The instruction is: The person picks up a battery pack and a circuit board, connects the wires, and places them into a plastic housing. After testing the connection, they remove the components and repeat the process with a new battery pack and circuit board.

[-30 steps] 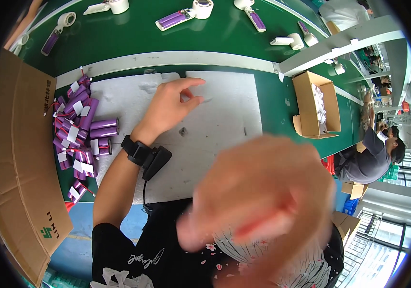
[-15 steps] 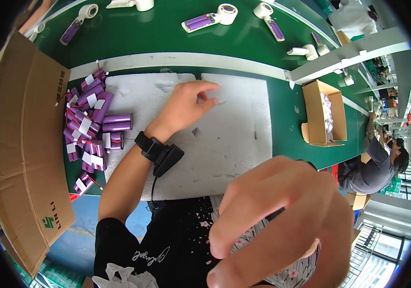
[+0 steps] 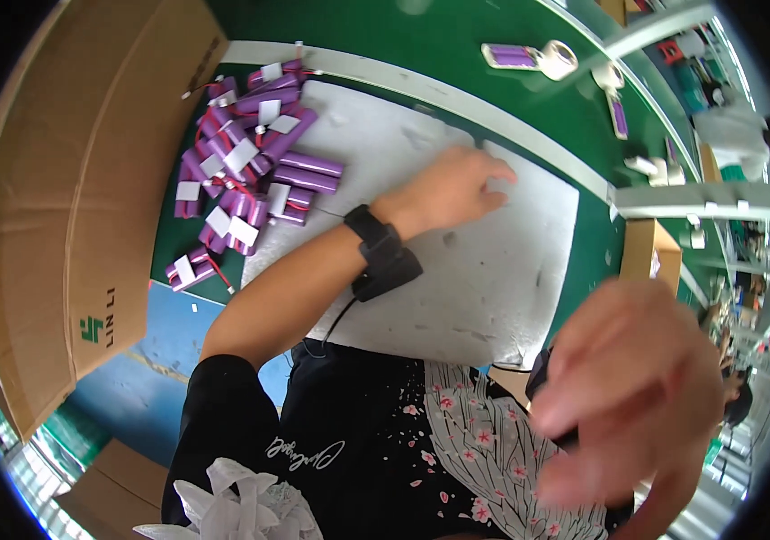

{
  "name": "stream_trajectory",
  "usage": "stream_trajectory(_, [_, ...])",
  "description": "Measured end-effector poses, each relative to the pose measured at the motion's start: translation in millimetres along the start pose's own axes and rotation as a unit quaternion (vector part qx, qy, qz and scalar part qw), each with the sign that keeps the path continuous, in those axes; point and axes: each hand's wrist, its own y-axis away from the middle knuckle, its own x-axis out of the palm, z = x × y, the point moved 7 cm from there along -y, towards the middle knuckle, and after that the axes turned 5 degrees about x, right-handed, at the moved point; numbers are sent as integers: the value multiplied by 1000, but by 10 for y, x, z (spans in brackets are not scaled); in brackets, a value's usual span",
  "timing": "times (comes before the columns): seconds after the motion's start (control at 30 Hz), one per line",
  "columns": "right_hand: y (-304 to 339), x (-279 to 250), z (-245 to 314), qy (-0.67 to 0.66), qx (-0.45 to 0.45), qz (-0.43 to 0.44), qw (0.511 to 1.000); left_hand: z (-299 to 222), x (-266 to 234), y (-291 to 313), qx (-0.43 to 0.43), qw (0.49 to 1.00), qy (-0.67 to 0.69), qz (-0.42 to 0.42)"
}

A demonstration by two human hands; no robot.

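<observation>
Over the white foam board is my left hand, its thumb and index finger curved apart with nothing between them. A black strapped device with a cable sits on that wrist. My right hand is raised close to the camera at the lower right, blurred; a gap shows between its thumb and bent fingers, and I see nothing in it. A pile of purple battery packs with white pads and red wires lies left of my left hand, partly on the board's edge.
A tall cardboard box stands along the left side. Behind a pale rail, white handheld fans with purple batteries lie on the green surface. A small open carton is at the right. White petal-like material shows at the lower left.
The whole view has turned, so the board and battery packs appear shifted right and tilted. My right hand appears farther right in the picture. My left hand remains over the board.
</observation>
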Motion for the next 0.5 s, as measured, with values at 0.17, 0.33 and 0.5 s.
stream_trajectory(0.17, [-820, 1262, -844, 109, 163, 124, 973, 10, 78, 76, 52, 953, 297, -11])
stream_trajectory(0.33, [-787, 1948, -1716, 288, 252, 311, 870, 50, 9, 235, 90, 748, 657, -19])
stream_trajectory(0.5, [-867, 2138, -1926, 304, 226, 300, 875, -106, -128, 248, 127, 879, 460, -24])
